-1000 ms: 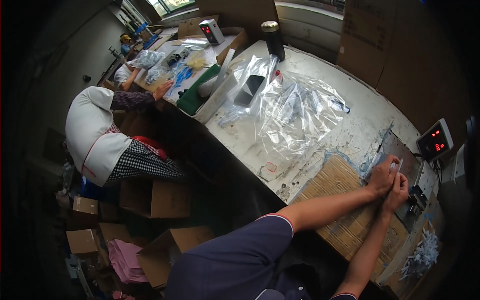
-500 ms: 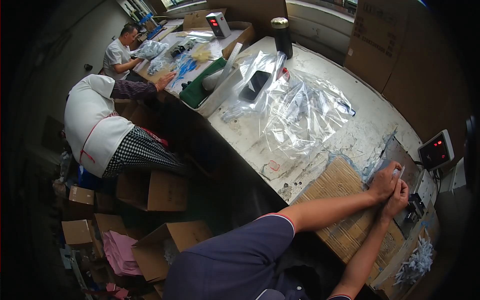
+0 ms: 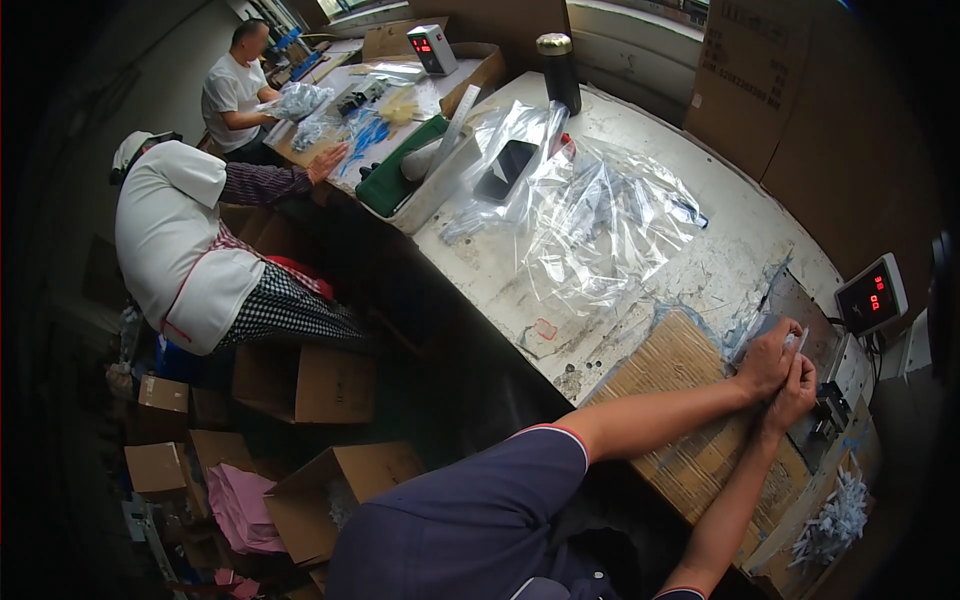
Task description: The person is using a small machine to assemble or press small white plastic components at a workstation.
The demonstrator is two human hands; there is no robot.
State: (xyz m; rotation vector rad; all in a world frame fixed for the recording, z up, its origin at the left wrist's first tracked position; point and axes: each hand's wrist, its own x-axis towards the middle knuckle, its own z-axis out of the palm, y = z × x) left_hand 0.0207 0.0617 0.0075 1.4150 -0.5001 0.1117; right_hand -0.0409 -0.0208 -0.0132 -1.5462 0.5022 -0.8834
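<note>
Pinching Close: Two Hands Meet on One Pale Piece (image 3: 792, 341)

Fingertips of the left hand (image 3: 766, 362) and right hand (image 3: 794, 395) close on the small piece at the right end of a white table (image 3: 590, 340), neither hand clearly nearer. It sits just right of the left hand and above the right; covering fingers leave its long axis impossible to tell. A black clamp (image 3: 829, 410) stands just beside the right hand and a lit display (image 3: 872, 294) beyond, tightening that side. More room lies leftward, over cardboard (image 3: 660, 365) beneath the forearms, with crumpled film (image 3: 610, 240) well apart.
</note>
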